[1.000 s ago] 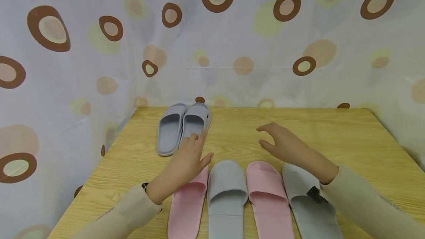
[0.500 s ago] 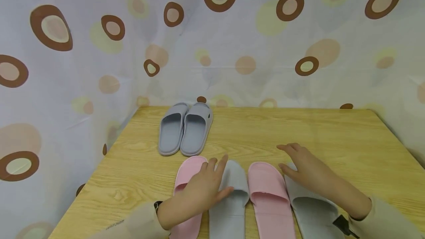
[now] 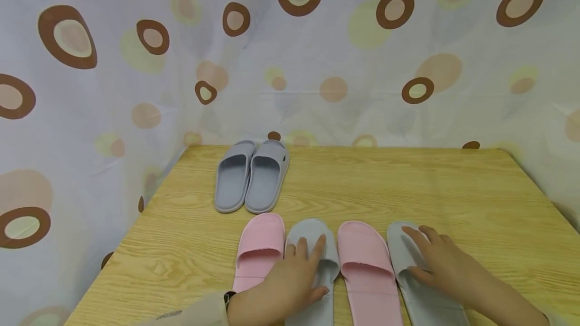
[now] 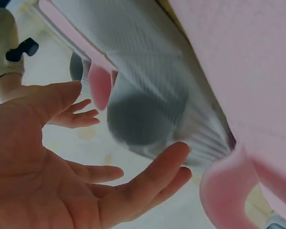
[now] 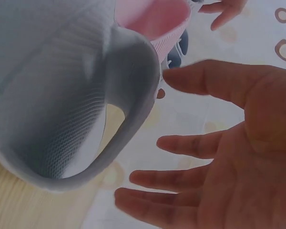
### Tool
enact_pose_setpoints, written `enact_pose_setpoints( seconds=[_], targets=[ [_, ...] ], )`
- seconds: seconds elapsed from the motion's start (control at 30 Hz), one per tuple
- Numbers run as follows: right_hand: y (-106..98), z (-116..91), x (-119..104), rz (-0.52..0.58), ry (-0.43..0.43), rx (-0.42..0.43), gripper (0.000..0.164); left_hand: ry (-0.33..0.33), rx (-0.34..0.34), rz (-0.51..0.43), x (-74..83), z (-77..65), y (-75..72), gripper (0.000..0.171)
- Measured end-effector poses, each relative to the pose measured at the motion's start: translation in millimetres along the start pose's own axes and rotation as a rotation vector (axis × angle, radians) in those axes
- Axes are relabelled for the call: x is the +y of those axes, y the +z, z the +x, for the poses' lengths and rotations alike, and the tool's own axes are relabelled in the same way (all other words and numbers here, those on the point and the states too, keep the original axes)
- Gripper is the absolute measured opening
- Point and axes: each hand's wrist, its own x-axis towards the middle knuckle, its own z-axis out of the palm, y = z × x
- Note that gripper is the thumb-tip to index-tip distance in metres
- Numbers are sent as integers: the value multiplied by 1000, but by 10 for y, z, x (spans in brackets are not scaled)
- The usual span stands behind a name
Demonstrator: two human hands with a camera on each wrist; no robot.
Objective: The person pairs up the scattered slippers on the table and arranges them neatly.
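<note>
Four slippers lie in a row at the table's near side, pink and pale grey alternating. My left hand hovers over the left grey slipper, fingers spread. In the left wrist view that grey slipper is just beyond my fingertips, with nothing in the palm. My right hand is above the strap of the right grey slipper, thumb apart from the fingers. The right wrist view has this slipper's strap close to my thumb tip; contact is hard to tell. Both hands hide parts of the slippers.
One pink slipper lies left of the left grey one, and another pink slipper sits between the grey ones. A blue-grey pair of slippers stands at the back left of the wooden table. A patterned cloth hangs behind.
Both hands have come nearer and lower, and moved rightward. My left hand has gone from beside the blue-grey pair to the left grey slipper; the right to the right grey slipper. The slippers have stayed put.
</note>
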Motion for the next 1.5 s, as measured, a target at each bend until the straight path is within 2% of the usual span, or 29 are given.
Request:
enact_pose_setpoints(
  seconds=[0.2, 0.33, 0.5, 0.6, 0.8, 0.97, 1.17, 1.27, 1.5],
  targets=[
    [68, -126, 48, -12, 66, -76, 90, -19, -38, 63, 84, -23, 103, 98],
    [140, -152, 80, 7, 96, -108, 94, -15, -66, 33, 101, -39, 144, 103],
    [226, -175, 104, 38, 122, -142, 96, -26, -53, -6, 122, -69, 196, 108],
    [262, -193, 90, 21, 119, -133, 97, -34, -46, -18, 141, -81, 218, 111],
    [322, -244, 42, -11, 74, -32, 104, -38, -12, -38, 159, -93, 255, 115],
    [361, -272, 5, -2, 126, -92, 114, -38, -31, -40, 170, -106, 269, 122],
    [395, -313, -31, -10, 186, -134, 118, -85, -83, -77, 208, -115, 312, 125],
    [400, -331, -38, -7, 190, -127, 118, -99, -102, -63, 226, -111, 315, 125],
    [436, -320, -55, -41, 215, -89, 119, -120, -123, 49, 250, -44, 278, 126]
  ],
)
